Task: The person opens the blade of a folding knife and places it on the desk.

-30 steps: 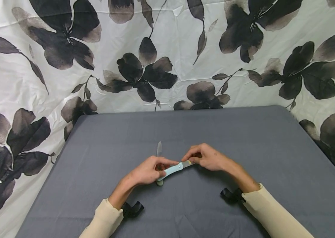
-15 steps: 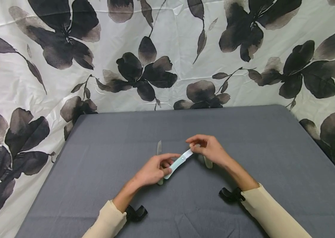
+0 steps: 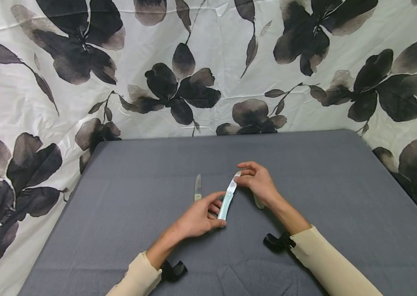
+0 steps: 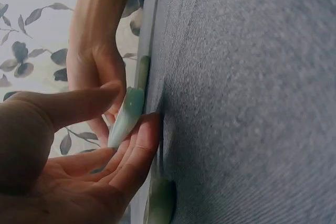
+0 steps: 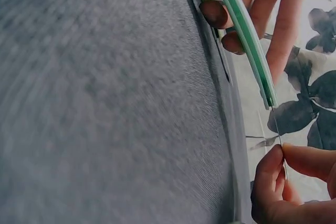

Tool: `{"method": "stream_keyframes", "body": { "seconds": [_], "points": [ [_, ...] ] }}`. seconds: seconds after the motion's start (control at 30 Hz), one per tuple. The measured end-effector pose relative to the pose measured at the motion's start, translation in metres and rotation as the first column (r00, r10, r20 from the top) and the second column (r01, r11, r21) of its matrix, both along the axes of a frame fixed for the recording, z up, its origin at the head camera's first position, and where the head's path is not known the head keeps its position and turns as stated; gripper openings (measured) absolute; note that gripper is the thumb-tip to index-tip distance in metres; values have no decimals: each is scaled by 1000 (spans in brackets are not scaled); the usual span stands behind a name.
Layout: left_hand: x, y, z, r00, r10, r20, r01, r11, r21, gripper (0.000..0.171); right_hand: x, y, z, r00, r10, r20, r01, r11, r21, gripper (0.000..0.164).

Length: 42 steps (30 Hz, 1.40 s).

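Note:
A folding knife with a pale teal handle (image 3: 225,207) is held up between both hands, its blade (image 3: 232,186) swung out and pointing away. My left hand (image 3: 199,216) holds the handle, thumb at the butt end and fingers along the far side. In the right wrist view, the handle's green slotted edge (image 5: 244,30) faces the camera. My right hand (image 3: 262,183) pinches the blade near its tip between thumb and finger. Left of the held knife lies another opened knife (image 3: 198,185), its handle partly covered by the left hand.
A pale olive handle (image 3: 258,202) lies on the grey cloth, partly under the right hand. The grey-covered table (image 3: 138,172) stretches out on all sides, with a floral curtain (image 3: 208,53) behind its far edge. Both wrists wear black camera mounts (image 3: 173,271).
The teal knife has turned from nearly level to nearly upright in the head view. Both hands have moved with it, the left one rightward, the right one away, uncovering the olive handle.

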State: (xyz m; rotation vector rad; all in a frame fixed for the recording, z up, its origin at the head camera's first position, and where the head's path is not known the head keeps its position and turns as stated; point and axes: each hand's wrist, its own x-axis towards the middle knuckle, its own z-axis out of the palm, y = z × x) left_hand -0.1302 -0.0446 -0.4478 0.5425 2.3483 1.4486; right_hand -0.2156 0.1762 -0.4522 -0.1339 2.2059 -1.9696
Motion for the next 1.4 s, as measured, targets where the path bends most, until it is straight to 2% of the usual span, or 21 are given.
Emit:
{"method": "stream_keyframes", "body": {
  "seconds": [0.17, 0.33, 0.53, 0.67, 0.8, 1.0, 1.4],
  "points": [
    [3, 3, -1, 1000, 0, 1, 0, 1000, -4, 93, -1, -7, -2, 999, -42, 9, 42, 999, 1, 51],
    [5, 6, -2, 999, 28, -22, -28, 1000, 3, 95, -2, -12, 0, 999, -53, 3, 53, 999, 4, 45],
    [5, 10, 0, 992, 46, -116, -58, 993, -103, 88, -4, -14, -1, 999, -40, -3, 40, 998, 45, 40],
    [6, 12, 1, 981, 49, -188, -85, 978, -189, 85, -3, -13, 0, 999, -14, -33, 19, 987, 161, 40],
    [7, 13, 2, 972, 50, -229, -108, 963, -249, 82, -1, -13, 2, 998, 28, -61, -13, 970, 241, 44],
    [7, 14, 2, 967, 54, -247, -127, 948, -291, 80, 0, -15, 5, 995, 64, -77, -39, 956, 291, 45],
    [10, 15, 1, 973, 53, -227, -126, 938, -322, 85, 2, -17, 6, 994, 111, -22, -92, 909, 408, 52]
  ]
}}
